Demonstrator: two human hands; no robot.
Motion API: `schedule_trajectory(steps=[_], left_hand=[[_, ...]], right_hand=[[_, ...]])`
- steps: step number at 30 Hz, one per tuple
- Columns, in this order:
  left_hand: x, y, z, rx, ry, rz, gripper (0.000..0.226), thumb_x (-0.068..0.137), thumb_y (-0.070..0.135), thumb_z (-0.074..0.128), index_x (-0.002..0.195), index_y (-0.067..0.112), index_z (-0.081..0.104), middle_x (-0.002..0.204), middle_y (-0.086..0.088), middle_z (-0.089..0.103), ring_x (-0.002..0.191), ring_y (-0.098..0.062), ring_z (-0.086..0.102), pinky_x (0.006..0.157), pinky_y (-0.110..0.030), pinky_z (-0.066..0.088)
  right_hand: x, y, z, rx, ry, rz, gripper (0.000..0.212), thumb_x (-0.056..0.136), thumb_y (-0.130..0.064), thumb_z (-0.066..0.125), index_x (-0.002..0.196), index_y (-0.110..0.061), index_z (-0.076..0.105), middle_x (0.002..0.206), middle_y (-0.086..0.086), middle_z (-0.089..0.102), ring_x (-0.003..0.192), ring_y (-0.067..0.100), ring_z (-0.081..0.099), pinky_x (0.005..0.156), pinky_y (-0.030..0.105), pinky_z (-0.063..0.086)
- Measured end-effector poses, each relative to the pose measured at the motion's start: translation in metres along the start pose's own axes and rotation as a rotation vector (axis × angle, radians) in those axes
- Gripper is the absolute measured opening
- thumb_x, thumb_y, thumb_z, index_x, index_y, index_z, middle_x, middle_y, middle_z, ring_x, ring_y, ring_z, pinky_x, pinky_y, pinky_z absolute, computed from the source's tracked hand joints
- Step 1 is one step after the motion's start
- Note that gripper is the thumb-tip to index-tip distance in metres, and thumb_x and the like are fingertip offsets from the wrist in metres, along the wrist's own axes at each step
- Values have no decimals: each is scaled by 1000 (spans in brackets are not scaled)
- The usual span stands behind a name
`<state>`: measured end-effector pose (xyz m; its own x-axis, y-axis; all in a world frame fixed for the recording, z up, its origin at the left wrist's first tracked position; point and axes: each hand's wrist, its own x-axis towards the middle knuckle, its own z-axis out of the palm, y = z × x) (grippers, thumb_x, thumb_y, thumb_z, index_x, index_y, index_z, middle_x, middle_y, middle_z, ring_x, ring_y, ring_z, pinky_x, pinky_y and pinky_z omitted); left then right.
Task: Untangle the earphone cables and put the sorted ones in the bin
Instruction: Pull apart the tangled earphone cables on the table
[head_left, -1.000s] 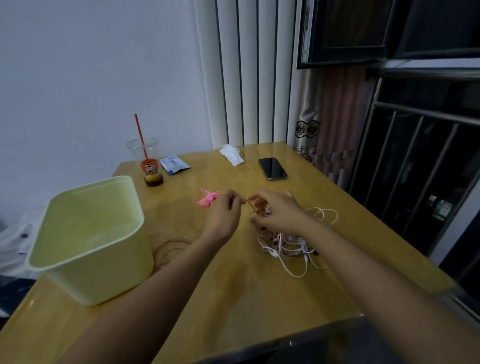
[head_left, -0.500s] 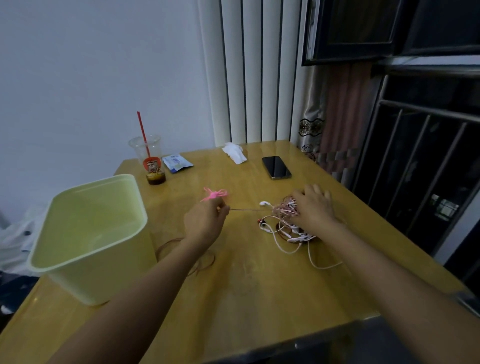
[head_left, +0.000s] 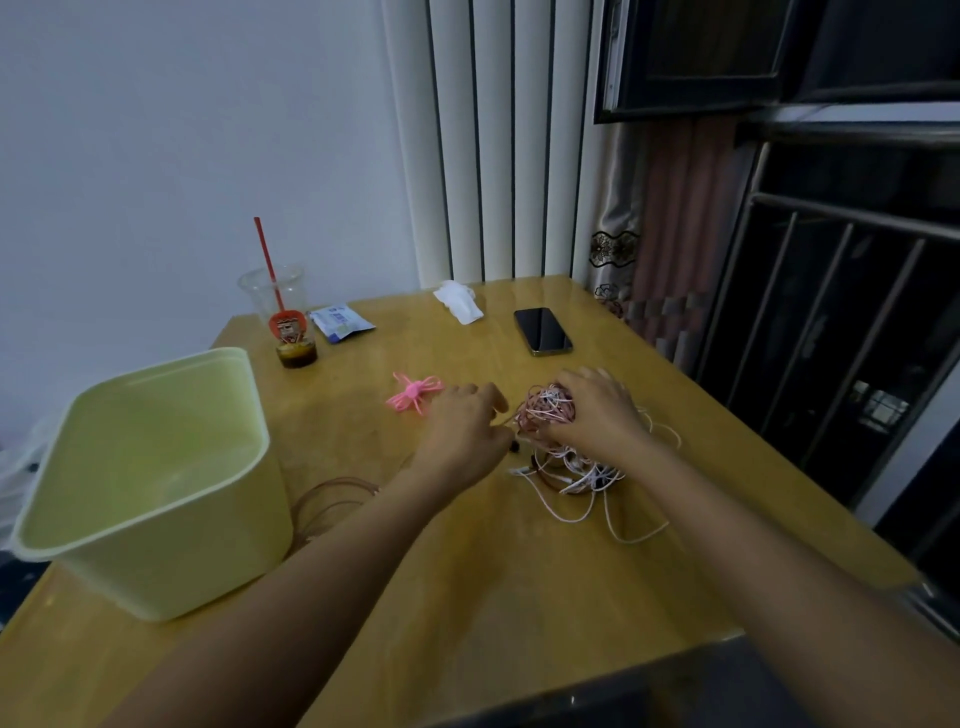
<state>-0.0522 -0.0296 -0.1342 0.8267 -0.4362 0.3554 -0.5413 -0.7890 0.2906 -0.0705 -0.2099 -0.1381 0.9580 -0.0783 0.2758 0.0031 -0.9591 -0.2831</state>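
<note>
Right hand (head_left: 597, 418) curled round tangled white-and-pink earphone-cable ball (head_left: 548, 408) | left hand (head_left: 462, 431) beside it, grip indiscernible | pale-green plastic bin (head_left: 223, 551), left edge of desk (head_left: 519, 597).

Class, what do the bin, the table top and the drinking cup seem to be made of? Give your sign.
Bin: probably plastic, pale green, smooth matt moulded walls. Table top: seemingly wood or veneer, yellow, glossy, reflecting light. Cup: likely clear plastic, see-through.
</note>
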Motion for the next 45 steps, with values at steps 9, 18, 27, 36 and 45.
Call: schedule_trajectory(steps=[9,18,27,36,45], left_hand=[[14,16,8,-771,-141,-403,24,93,14,56,98,-6,67,78,-8,56,62,-13,45,58,-27,37],[8,14,8,-936,-108,-558,18,94,15,56,85,2,65,68,-1,53,57,-8,43,49,-19,34],[4,3,11,-1125,-89,-564,29,95,8,49,71,14,62,55,8,52,54,-8,38,50,-23,24],[8,-10,18,-1023,105,-424,15,95,5,55,83,2,64,68,0,58,48,6,49,55,-15,41],[10,-27,34,-976,285,-479,16,98,13,51,94,-1,57,72,-8,58,63,-17,58,62,-35,52]], right_hand=[[-5,11,2,349,-126,-66,65,77,-45,78,131,-29,45,126,-3,41,121,15,36,98,37,39],[-16,8,-2,600,39,-141,41,80,-17,77,114,-28,57,110,-10,47,90,-3,51,76,12,43],[-14,13,1,575,29,-56,19,84,-47,67,99,-39,62,110,-17,52,110,10,50,102,43,39],[4,-6,11,653,-166,-59,48,78,-15,79,116,-27,53,91,-8,63,61,-2,55,58,19,43],[1,-2,12,715,-230,-92,33,84,-24,77,106,-23,53,93,-9,57,81,0,57,74,20,47]])
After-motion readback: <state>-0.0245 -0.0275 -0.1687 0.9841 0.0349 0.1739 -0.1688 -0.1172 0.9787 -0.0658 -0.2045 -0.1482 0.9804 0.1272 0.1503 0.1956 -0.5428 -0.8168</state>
